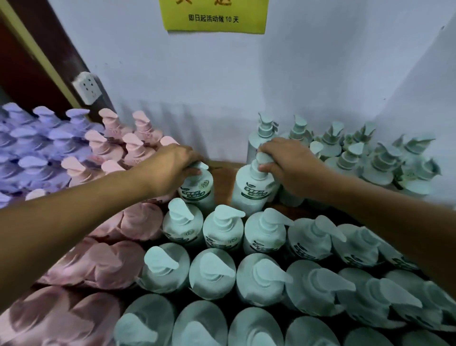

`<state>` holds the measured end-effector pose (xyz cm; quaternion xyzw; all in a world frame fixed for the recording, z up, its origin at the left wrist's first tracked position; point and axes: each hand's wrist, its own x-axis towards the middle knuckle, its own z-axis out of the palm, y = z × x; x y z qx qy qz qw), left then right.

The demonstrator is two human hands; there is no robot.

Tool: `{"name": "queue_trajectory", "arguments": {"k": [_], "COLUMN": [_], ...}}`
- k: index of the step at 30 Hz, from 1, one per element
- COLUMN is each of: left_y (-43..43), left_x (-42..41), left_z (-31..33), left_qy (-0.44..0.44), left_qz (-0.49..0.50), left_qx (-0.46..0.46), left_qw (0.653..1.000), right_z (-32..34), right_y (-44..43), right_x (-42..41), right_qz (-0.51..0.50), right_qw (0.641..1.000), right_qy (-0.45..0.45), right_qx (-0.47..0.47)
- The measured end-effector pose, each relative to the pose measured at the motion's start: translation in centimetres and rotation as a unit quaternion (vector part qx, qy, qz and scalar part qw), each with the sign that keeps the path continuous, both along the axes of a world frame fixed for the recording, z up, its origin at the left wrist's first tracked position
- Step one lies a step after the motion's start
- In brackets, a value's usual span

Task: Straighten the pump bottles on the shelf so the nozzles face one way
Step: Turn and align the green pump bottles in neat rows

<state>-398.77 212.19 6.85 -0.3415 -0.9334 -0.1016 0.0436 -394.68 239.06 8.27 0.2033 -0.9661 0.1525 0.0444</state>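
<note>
Clasping pump tops, left grip (172, 165) holds the left green bottle (197, 190), right grip (291, 163) the right green bottle (251, 190)

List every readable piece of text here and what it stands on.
"即日起活动做 10 天": yellow paper sign on the wall.
Red characters at the sign's top edge: cut off, unreadable.
Label of the left mint-green pump bottle, in the left hand: blurred.
Label of the right mint-green pump bottle, in the right hand: blurred.

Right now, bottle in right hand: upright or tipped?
Upright, roughly: the mint bottle stands pump-up, the right hand gripping its pump; base hidden by front row.
</note>
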Motion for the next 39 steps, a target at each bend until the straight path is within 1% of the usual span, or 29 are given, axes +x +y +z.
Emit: {"name": "queue_trajectory", "arguments": {"k": [4, 9, 15, 20, 23, 25, 26, 27, 28, 29, 30, 31, 32, 34, 35, 36, 37, 39], "left_y": [-0.1, -0.2, -0.3, -0.2, 0.0, 0.4, 0.6, 1.2, 1.8, 2.8, 4.0, 5.2, 6.6, 9.3, 10.4, 11.4, 12.3, 13.7], "left_x": [0.0, -0.4, -0.3, -0.1, 0.0, 0.1, 0.3, 0.4, 0.6, 0.7, 0.7, 0.5, 0.3, -0.3, -0.8, -1.2, -1.7, -2.5], "left_z": [-1.1, -1.4, -1.3, -1.4, -1.4, -1.2, -1.0, -0.6, -0.1, 0.4, 0.8, 1.2, 1.4, 1.5, 1.3, 1.0, 0.8, 0.4], "left_qy": [-0.018, -0.038, -0.066, -0.078, -0.079, -0.078, -0.083, -0.095, -0.109, -0.117, -0.108, -0.09, -0.075, -0.075, -0.086, -0.103, -0.12, -0.14], "left_qz": [-0.028, -0.029, -0.012, 0.023, 0.043, 0.052, 0.053, 0.049, 0.038, 0.024, 0.007, -0.007, -0.019, -0.02, -0.013, -0.002, 0.007, -0.002], "left_qx": [-0.023, -0.039, -0.039, -0.035, -0.06, -0.085, -0.091, -0.085, -0.062, -0.029, 0.004, 0.029, 0.048, 0.08, 0.094, 0.108, 0.12, 0.122], "left_qw": [0.999, 0.998, 0.997, 0.996, 0.994, 0.992, 0.991, 0.991, 0.991, 0.992, 0.994, 0.995, 0.996, 0.994, 0.992, 0.989, 0.985, 0.983], "right_z": [-1.5, -3.2, -3.8, -3.7, -4.1, -4.2, -4.0, -3.4, -2.5, -1.9, -1.3, -0.8, -0.4, 0.3, 0.6, 0.8, 0.8, 0.4], "right_y": [-2.7, -4.8, -5.5, -5.6, -5.6, -5.4, -5.2, -4.7, -4.1, -3.2, -2.1, -0.9, 0.6, 3.5, 4.9, 6.0, 7.1, 8.6], "right_x": [-1.0, -0.6, -0.6, -0.3, -0.2, -0.3, -0.4, -0.6, -0.8, -1.2, -1.6, -1.9, -2.2, -2.4, -2.3, -2.2, -2.2, -2.1], "right_qz": [-0.002, 0.01, -0.008, -0.012, -0.011, -0.017, -0.02, -0.028, -0.037, -0.057, -0.079, -0.107, -0.143, -0.208, -0.221, -0.223, -0.215, -0.18], "right_qw": [1.0, 0.997, 0.996, 0.989, 0.993, 0.992, 0.984, 0.964, 0.929, 0.892, 0.882, 0.896, 0.913, 0.94, 0.947, 0.954, 0.965, 0.982], "right_qy": [-0.029, -0.077, -0.083, -0.129, -0.109, -0.114, -0.148, -0.21, -0.282, -0.33, -0.324, -0.272, -0.199, -0.048, 0.004, 0.03, 0.033, 0.01], "right_qx": [0.011, -0.006, -0.026, -0.066, -0.04, -0.056, -0.094, -0.157, -0.237, -0.303, -0.332, -0.335, -0.326, -0.265, -0.231, -0.197, -0.15, -0.052]}}
